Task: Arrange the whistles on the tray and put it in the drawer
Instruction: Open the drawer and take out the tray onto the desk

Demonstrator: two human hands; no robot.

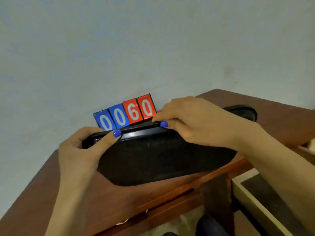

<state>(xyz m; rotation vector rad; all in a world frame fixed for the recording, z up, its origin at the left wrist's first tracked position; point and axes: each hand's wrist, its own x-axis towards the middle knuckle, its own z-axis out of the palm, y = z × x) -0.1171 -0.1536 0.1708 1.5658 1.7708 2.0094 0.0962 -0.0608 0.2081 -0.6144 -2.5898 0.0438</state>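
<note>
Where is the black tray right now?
In the head view the black tray is in the middle, held tilted above the brown desk by the left hand and the right hand, just in front of the number cards.

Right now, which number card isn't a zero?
The red card showing 6, third from the left. Both blue cards and the other red card show 0.

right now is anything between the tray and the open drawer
Nothing visible blocks it. Both hands, left and right, hold the black tray tilted above the desk. The drawer stands open at lower right; the part in view looks bare. No whistles show from this side.
</note>
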